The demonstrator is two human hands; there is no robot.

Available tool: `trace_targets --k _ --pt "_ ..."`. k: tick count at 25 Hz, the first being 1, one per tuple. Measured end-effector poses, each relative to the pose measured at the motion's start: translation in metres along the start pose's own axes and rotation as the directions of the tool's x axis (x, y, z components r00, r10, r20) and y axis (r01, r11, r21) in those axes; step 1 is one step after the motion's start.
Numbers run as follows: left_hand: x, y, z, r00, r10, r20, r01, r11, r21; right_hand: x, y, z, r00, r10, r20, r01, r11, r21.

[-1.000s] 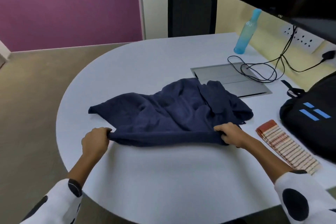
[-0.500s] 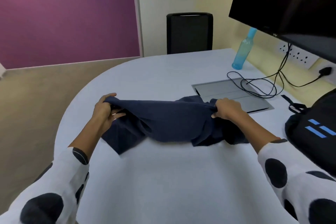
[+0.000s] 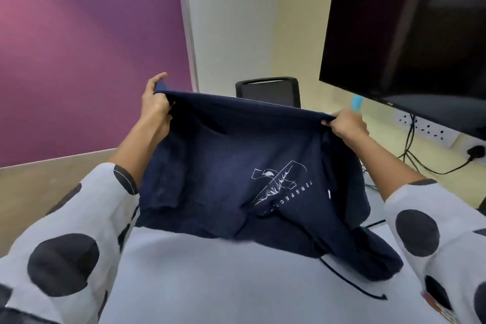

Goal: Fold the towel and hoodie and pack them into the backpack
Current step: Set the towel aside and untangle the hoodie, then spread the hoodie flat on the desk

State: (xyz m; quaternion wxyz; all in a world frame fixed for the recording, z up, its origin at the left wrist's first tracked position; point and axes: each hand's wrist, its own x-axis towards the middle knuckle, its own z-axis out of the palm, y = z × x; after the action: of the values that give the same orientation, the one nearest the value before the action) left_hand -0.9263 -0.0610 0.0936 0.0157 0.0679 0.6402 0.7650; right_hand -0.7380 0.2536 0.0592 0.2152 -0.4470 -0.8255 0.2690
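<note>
Navy fabric of the hoodie [image 3: 231, 179] is bunched in both fists: the left hand [image 3: 155, 106] clutches one end of its upper edge at centre-left of the frame, thumb up and fingers curled around the cloth, while the right hand [image 3: 347, 123] pinches the other end at centre-right. Between them the edge is stretched into a taut line, raised above the white table [image 3: 210, 284]. Below that line the garment hangs toward the camera, showing a white line drawing and upside-down lettering on the chest. Its lower folds rest on the tabletop in the lower middle of the frame, and a dark drawstring [image 3: 352, 281] trails across the surface to the lower right. White sleeves with large dark dots [image 3: 63, 263] fill both lower corners. Behind the hoodie stand a black chair [image 3: 268, 89], a purple wall [image 3: 79, 47] at upper left, and a dark monitor [image 3: 410, 29] at upper right, with cables [image 3: 410, 150] hanging beneath it.
</note>
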Motion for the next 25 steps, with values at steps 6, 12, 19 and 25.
trace_targets --k 6,12,19,25 --pt "0.009 0.044 -0.008 0.992 0.121 -0.044 -0.125 0.985 -0.115 -0.018 -0.052 -0.047 0.939 -0.192 -0.286 0.222 0.972 0.077" --pt "-0.032 -0.033 -0.092 0.967 0.229 -0.110 -0.211 0.965 0.155 -0.075 0.006 -0.037 0.851 -0.520 -0.068 0.524 0.833 0.181" --pt "-0.144 -0.210 -0.251 0.925 -0.167 0.342 -0.296 0.251 0.922 -0.189 0.142 0.032 0.681 -0.474 0.558 0.500 0.858 0.118" --pt "-0.252 -0.294 -0.288 0.851 -0.403 0.337 -0.412 -0.114 0.904 -0.278 0.227 0.094 0.587 -0.254 0.769 0.562 0.812 -0.160"
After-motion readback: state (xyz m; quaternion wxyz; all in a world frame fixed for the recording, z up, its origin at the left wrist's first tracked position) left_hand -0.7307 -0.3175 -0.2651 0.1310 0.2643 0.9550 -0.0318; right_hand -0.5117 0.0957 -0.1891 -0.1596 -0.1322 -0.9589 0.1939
